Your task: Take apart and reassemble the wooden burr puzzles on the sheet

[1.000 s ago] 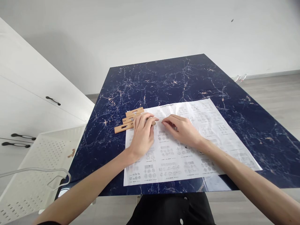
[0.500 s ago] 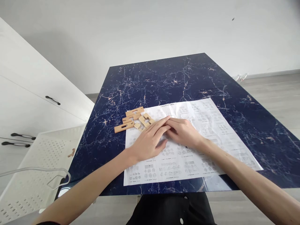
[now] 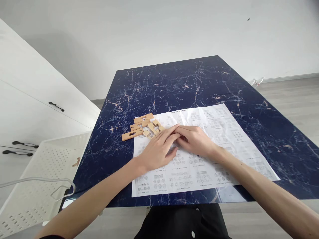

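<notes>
My left hand (image 3: 159, 149) lies on the printed sheet (image 3: 221, 129), fingers stretched out and thumb apart. My right hand (image 3: 195, 139) rests beside it with its fingers pointing left, and the two hands touch where the fingertips meet. Nothing shows in either hand, though the space beneath them is hidden. Just beyond my left fingers lie pale notched wooden puzzle pieces (image 3: 152, 127), partly covered by that hand. Further left are numbered slotted wooden pieces, among them a front piece (image 3: 138, 132), a middle piece (image 3: 136, 126) and a back piece (image 3: 147, 117).
The sheet, creased and covered in small diagrams, lies on a dark blue marble-patterned table (image 3: 159, 86). At the left stand white cabinets (image 3: 32, 83) and a perforated white cart (image 3: 47, 166) carrying a small wooden piece (image 3: 76, 162). A white cable (image 3: 40, 179) crosses over it.
</notes>
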The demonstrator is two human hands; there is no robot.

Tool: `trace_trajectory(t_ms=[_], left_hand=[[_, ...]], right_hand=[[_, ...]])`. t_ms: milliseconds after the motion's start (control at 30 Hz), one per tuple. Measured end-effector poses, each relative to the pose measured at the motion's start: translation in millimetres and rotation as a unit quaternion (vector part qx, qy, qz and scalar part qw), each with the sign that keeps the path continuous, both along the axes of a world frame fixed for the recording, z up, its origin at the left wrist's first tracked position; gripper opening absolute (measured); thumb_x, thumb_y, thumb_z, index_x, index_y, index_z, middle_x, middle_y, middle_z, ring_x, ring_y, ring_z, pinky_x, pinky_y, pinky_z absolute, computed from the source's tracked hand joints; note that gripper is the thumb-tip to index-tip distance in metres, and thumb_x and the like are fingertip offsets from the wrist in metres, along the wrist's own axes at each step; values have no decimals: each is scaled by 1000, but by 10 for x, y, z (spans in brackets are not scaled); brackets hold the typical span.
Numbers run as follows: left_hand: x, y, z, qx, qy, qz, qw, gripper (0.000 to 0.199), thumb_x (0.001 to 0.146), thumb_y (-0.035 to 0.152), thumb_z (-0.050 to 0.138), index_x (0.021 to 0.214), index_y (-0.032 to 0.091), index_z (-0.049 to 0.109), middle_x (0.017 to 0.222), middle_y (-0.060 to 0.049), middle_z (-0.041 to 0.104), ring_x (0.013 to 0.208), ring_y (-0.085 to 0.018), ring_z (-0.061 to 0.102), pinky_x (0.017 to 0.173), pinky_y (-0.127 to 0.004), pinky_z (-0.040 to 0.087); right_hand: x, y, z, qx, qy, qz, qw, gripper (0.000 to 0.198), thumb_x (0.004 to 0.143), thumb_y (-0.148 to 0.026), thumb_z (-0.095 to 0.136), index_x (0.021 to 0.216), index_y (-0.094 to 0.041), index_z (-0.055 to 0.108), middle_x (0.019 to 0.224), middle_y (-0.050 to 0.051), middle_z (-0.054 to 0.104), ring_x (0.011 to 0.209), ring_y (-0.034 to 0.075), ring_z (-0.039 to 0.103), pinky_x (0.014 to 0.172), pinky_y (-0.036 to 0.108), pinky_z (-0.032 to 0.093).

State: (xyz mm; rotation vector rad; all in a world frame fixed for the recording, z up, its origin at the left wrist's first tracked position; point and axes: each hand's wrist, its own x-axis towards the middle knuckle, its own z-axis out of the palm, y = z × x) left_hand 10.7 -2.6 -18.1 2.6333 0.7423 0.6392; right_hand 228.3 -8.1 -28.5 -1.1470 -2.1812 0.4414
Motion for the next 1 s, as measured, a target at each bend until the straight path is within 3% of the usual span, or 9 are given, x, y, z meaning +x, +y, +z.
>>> trace_trajectory(t_ms=[467, 733, 1000], left_hand=[[0, 6, 8, 1, -1, 4, 1000, 44, 107, 22, 58, 150, 25, 49, 162, -16, 53, 150, -32, 56, 120, -58, 54], [12, 7, 6, 78, 3, 58, 995, 37, 103, 19, 63, 139, 27, 57, 159, -12, 60, 156, -35, 46, 133, -73, 23], [7, 13, 45, 43, 1, 31, 999, 46, 100, 20, 63, 145, 28, 55, 154, -12, 61, 156, -35, 46, 134, -71, 24]], right_hand=[[1, 5, 10, 10, -1, 10, 1000, 23, 96, -11, 46, 92, -19, 68, 83, 5, 74, 66, 15, 62, 61, 30, 47], [15, 4, 9, 3, -22, 3, 1000, 24, 95, -12, 47, 95, -20, 69, 84, 4, 74, 67, 16, 62, 63, 31, 46], [16, 0, 17, -5, -18, 5, 1000, 26, 95, -11, 47, 101, -20, 70, 93, 6, 78, 75, 18, 68, 68, 32, 49]])
